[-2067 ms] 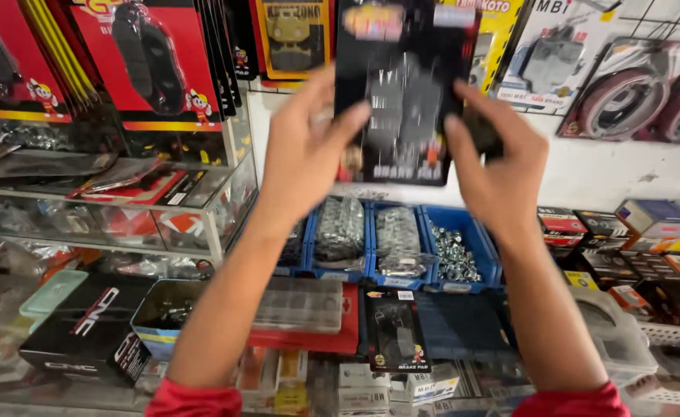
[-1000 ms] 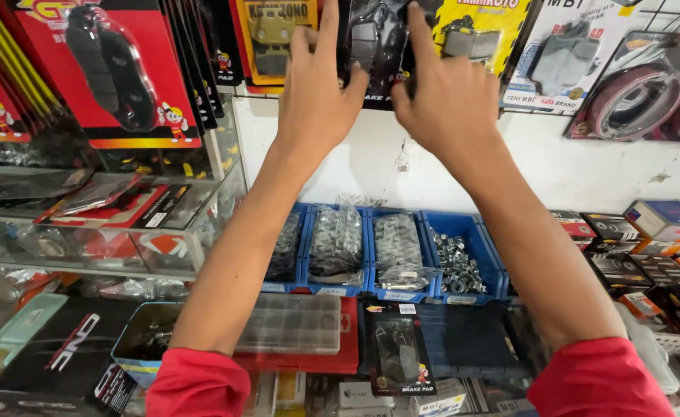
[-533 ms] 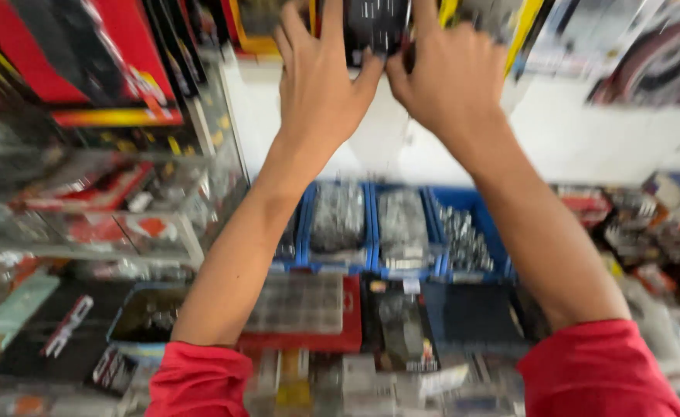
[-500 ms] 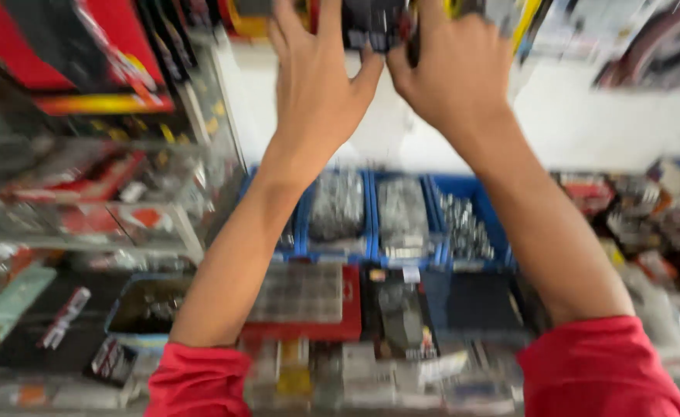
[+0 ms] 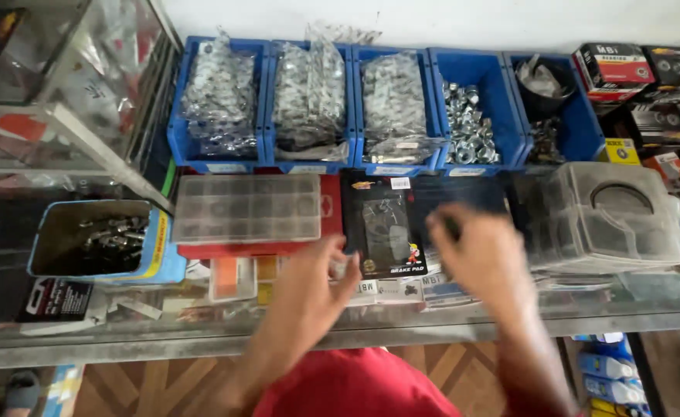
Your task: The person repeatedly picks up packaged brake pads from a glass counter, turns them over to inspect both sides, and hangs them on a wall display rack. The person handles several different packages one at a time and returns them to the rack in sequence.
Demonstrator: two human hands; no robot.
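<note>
Both hands hover low over a cluttered glass counter, blurred by motion. The left hand hangs above the counter's front edge with its fingers loosely curled and a narrow gap between thumb and forefinger; something small and pale seems to sit at the fingertips, but the blur makes it impossible to tell whether it is pinched there or simply lies underneath. The right hand is spread a little wider, palm down, fingers pointing toward the back of the counter — it holds nothing that can be made out, and whether it touches the packs below cannot be told. Between the two hands lies a flat black blister pack with a grey part showing through its clear front, resting face up on the counter and just beside both hands. To its left a clear plastic compartment box sits on top of a red case. Behind these stands a row of blue bins, three stuffed with bagged metal parts and one filled with loose nuts. To the right of the pack sits a clear lidded container; far left, an open box of bolts.
</note>
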